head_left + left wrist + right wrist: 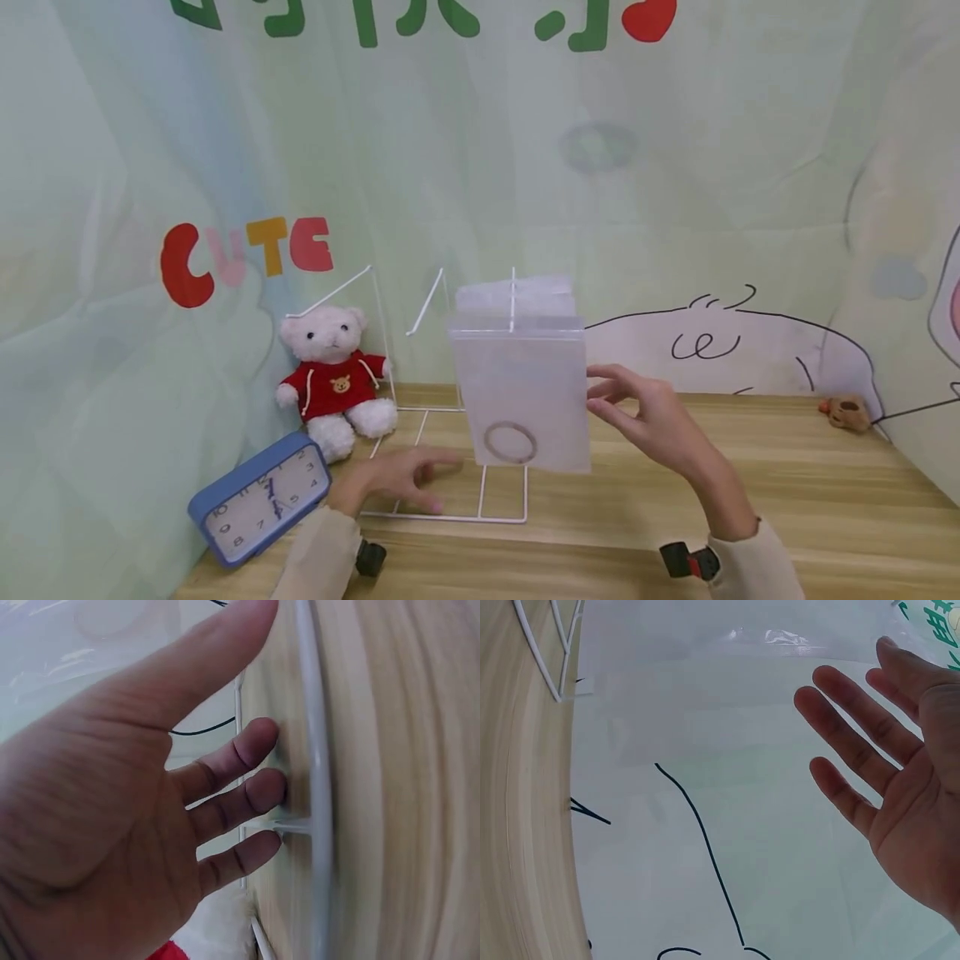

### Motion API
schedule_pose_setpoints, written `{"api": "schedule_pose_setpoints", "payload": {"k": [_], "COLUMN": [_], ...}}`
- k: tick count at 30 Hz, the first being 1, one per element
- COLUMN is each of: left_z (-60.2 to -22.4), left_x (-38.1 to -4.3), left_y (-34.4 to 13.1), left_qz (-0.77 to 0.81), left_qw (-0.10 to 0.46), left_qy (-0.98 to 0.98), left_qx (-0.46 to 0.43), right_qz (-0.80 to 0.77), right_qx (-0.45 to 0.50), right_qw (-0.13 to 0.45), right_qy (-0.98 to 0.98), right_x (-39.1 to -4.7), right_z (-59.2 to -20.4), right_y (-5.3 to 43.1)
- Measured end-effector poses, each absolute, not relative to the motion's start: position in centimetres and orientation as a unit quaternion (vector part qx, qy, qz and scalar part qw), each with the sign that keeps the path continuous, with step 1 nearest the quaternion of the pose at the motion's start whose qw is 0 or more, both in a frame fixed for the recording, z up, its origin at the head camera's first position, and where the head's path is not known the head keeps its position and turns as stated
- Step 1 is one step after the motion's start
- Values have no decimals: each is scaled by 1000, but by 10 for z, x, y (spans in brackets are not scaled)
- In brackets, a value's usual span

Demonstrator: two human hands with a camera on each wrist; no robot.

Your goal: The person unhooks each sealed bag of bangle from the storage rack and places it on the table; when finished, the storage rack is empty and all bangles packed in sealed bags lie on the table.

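Translucent zip bags (525, 383) hang from the right arm of a white wire rack (502, 521); a thin brown ring (511, 442) shows low in the front one. My right hand (652, 417) is at the bags' right edge, fingers loosely extended; whether the fingertips touch the plastic I cannot tell. In the right wrist view the same hand (922, 765) has its fingers spread apart. Low over the rack's base, my left hand (401, 479) reaches in with index finger and thumb apart. Nothing lies in the left palm (97, 802) in the left wrist view.
A white teddy bear (341, 383) in a red sweater sits behind the rack's left side. Left of my left hand stands a blue clock (262, 498), tilted. A small brown toy (847, 412) lies at the far right, by the printed backdrop (675, 208).
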State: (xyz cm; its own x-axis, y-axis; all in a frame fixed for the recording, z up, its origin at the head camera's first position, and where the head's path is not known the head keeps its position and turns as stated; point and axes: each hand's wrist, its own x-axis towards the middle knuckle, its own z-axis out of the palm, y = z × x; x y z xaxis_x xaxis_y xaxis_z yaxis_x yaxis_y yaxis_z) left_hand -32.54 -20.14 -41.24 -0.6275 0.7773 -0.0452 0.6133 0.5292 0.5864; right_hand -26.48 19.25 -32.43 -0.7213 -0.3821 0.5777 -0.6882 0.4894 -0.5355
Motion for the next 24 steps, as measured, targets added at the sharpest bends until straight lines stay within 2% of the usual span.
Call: {"api": "schedule_pose_setpoints", "payload": {"k": [3, 6, 10, 17, 24], "left_z": [-414, -415, -415, -412, -409], "left_x": [-325, -325, -323, -322, -320], "left_y": [-200, -197, -193, -191, -189], "left_qz": [268, 251, 229, 222, 202], "left_qw": [174, 170, 156, 176, 174], "left_qy": [855, 858, 869, 863, 869], "left_qx": [409, 415, 410, 417, 418], "right_qz": [410, 416, 414, 405, 411], "right_qx": [322, 328, 332, 335, 342], "right_qw": [168, 152, 157, 169, 169], "right_qy": [-837, -834, -833, -834, -828], "right_x": [-265, -264, -264, -263, -262], "right_z": [-325, -326, -325, -326, -323], "right_y": [191, 189, 185, 180, 179]}}
